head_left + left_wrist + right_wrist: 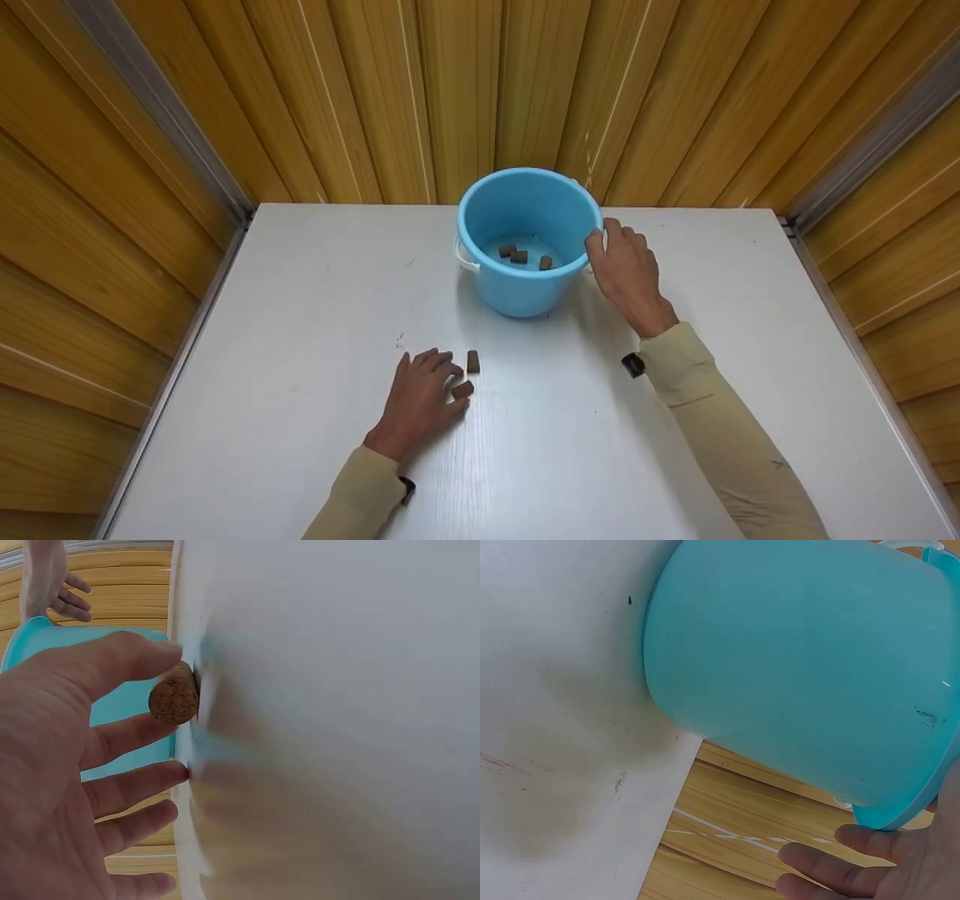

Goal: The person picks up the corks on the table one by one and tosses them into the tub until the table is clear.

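A light-blue bucket (525,292) stands upright toward the back of the white table, with several brown corks (519,257) on its floor. My right hand (628,268) holds the bucket's right rim; in the right wrist view some of its fingers (840,870) extend outside the bucket wall. In front of the bucket, my left hand (421,401) has a cork (463,389) between thumb and index finger, low at the table. The left wrist view shows this cork (174,701) end-on, the other fingers spread. Just beyond it another cork (472,361) is on the table.
The white tabletop (300,360) meets wood-patterned panels (450,97) at the back and both sides. A white handle (466,259) hangs at the bucket's left side. Small dark marks dot the table.
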Demonstrator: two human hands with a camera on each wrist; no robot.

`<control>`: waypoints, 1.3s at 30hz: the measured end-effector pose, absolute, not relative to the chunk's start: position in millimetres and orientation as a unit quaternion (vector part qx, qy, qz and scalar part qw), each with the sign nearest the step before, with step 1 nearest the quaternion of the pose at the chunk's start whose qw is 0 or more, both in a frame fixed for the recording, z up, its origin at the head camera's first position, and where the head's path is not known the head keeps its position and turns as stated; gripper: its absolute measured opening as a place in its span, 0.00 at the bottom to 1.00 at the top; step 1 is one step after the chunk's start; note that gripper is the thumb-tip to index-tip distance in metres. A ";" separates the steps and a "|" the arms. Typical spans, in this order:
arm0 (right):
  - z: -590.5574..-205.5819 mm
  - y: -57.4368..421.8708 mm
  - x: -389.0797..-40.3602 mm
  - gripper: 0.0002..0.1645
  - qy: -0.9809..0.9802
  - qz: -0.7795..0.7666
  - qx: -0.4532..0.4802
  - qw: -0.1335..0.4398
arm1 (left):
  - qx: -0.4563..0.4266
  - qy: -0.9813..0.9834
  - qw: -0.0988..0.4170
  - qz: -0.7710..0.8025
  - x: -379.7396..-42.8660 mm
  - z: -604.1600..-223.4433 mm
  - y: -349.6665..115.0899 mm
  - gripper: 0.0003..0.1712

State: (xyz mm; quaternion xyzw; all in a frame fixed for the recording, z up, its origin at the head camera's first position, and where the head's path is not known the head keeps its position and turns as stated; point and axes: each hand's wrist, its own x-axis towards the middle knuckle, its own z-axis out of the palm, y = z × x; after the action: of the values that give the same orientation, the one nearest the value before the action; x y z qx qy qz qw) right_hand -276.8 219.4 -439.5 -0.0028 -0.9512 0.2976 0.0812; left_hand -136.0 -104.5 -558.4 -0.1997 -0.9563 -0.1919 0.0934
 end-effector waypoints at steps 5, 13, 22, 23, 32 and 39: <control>-439.4 219.4 -276.6 0.38 -0.951 0.301 -0.005 0.075 | -0.188 -0.956 0.087 -0.206 -135.5 -561.2 -103.0 0.13; -439.7 220.3 -276.6 0.37 -0.950 0.297 0.006 0.100 | -0.182 -0.949 0.098 -0.236 -136.0 -561.9 -100.0 0.03; -440.0 219.8 -275.6 0.38 -0.948 0.305 0.001 0.087 | -0.179 -0.949 0.108 -0.235 -137.3 -565.9 -97.9 0.02; -439.9 219.7 -275.4 0.38 -0.948 0.305 0.000 0.086 | -0.178 -0.949 0.109 -0.236 -137.3 -566.1 -97.8 0.02; -439.5 218.4 -276.3 0.38 -0.948 0.308 -0.005 0.077 | -0.165 -0.943 0.108 -0.270 -136.9 -564.8 -100.2 0.03; -441.1 219.8 -276.2 0.37 -0.947 0.307 0.002 0.092 | -0.163 -0.940 0.121 -0.276 -139.8 -559.6 -106.0 0.06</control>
State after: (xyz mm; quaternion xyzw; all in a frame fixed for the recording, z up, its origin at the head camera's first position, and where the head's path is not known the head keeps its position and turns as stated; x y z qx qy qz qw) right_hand -276.2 219.8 -441.1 0.0023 -0.9474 0.3066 0.0919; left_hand -139.8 -106.0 -559.6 -0.1633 -0.9395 -0.2758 0.1205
